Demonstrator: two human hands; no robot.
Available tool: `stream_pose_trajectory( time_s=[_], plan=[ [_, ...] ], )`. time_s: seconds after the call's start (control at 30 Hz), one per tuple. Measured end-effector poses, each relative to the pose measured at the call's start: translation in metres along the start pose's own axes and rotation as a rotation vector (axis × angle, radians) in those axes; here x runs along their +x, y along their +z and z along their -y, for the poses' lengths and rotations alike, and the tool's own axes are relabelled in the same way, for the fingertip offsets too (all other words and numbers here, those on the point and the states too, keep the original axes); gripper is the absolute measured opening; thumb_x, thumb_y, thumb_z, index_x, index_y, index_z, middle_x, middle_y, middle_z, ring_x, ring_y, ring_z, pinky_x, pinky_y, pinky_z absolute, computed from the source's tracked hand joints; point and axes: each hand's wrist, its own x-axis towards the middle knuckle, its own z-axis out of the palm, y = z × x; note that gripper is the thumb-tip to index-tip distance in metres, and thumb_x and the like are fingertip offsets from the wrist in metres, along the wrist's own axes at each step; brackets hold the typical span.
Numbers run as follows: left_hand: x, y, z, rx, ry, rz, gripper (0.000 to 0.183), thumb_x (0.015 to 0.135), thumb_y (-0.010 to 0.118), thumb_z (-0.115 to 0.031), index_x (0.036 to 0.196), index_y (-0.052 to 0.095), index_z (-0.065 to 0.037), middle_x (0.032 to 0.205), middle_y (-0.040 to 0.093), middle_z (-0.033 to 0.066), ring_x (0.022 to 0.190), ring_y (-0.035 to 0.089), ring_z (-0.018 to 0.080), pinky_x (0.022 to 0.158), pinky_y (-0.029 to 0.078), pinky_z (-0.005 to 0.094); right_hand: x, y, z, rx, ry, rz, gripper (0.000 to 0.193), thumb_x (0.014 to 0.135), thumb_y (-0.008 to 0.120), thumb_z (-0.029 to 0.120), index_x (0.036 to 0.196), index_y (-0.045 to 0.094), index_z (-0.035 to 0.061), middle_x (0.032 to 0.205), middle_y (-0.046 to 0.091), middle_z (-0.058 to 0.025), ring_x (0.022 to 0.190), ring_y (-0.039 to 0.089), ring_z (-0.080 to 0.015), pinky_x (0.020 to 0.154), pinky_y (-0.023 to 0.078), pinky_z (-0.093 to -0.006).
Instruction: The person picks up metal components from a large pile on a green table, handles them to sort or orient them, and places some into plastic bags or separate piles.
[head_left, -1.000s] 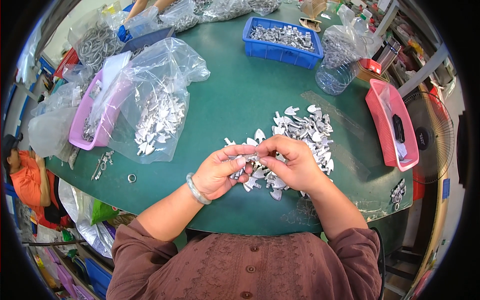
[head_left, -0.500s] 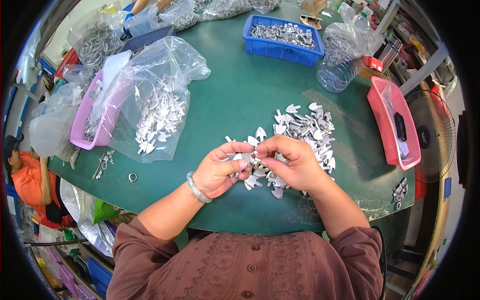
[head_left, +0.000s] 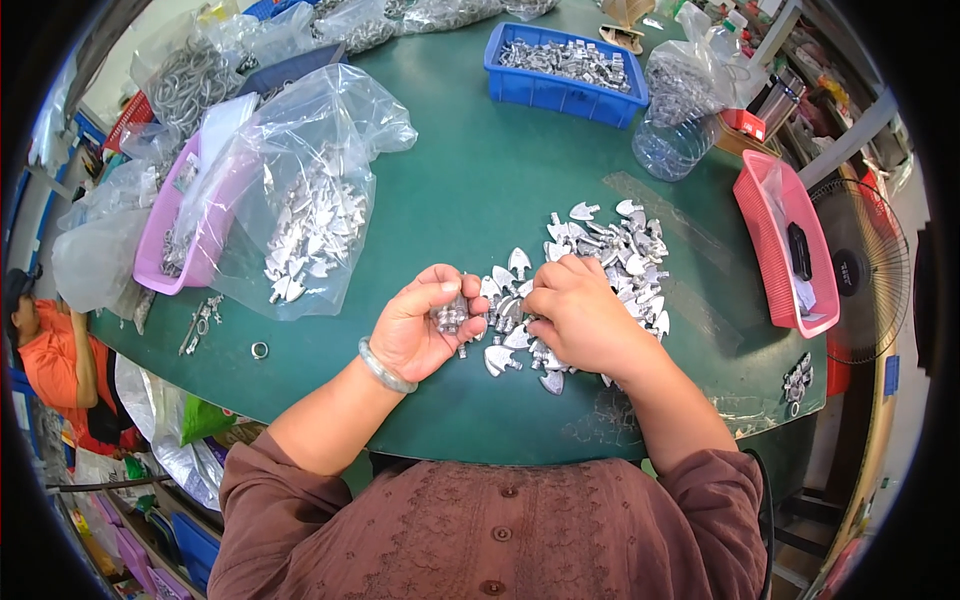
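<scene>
My left hand [head_left: 420,325], a pale bangle at its wrist, is cupped palm up with its fingers curled round several small silver metal parts [head_left: 451,316]. Just right of it, my right hand [head_left: 585,318] lies palm down over the near left part of a pile of silver, arrowhead-shaped metal pieces [head_left: 632,262]. Its fingers are bent together at the pile, and whatever they pinch is hidden beneath them. A few of the pieces lie loose between the two hands.
On the green table [head_left: 440,180], a clear bag of similar pieces [head_left: 320,225] leans by a pink-purple basket [head_left: 150,255]. A blue bin of small metal parts [head_left: 560,105] is at the back, a pink basket [head_left: 745,215] at right. A person in orange [head_left: 60,350] is far left.
My hands have parted. The left has drawn slightly left and turned its palm up round the metal parts; the right has turned palm down and moved right onto the pile.
</scene>
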Motion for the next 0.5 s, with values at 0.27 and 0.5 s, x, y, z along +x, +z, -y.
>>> stream_pose_trajectory(
  time_s=[0.27,0.5],
  plan=[
    [-0.0015,0.0008,0.0007,0.187,-0.002,-0.064,0.018,0.079,0.053,-0.003,0.097,0.054,-0.006,0.082,0.051,0.0049,0.071,0.049,0.0139,0.054,0.041,0.0226,0.0002,0.0052,-0.0027,-0.112,0.014,0.073,0.014,0.067,0.062,0.011,0.08,0.064,0.0096,0.079,0.05,-0.0037,0.082,0.047,-0.0213,0.074,0.034,-0.0333],
    [-0.0023,0.0034,0.0013,0.231,0.015,-0.069,0.017,0.08,0.052,-0.006,0.097,0.054,-0.004,0.081,0.051,0.0046,0.07,0.048,0.0131,0.052,0.038,0.0218,0.0038,-0.0019,0.0044,-0.161,-0.045,0.122,0.01,0.068,0.059,0.011,0.077,0.062,0.0108,0.076,0.048,-0.0042,0.082,0.048,-0.0204,0.071,0.034,-0.0311]
  ],
)
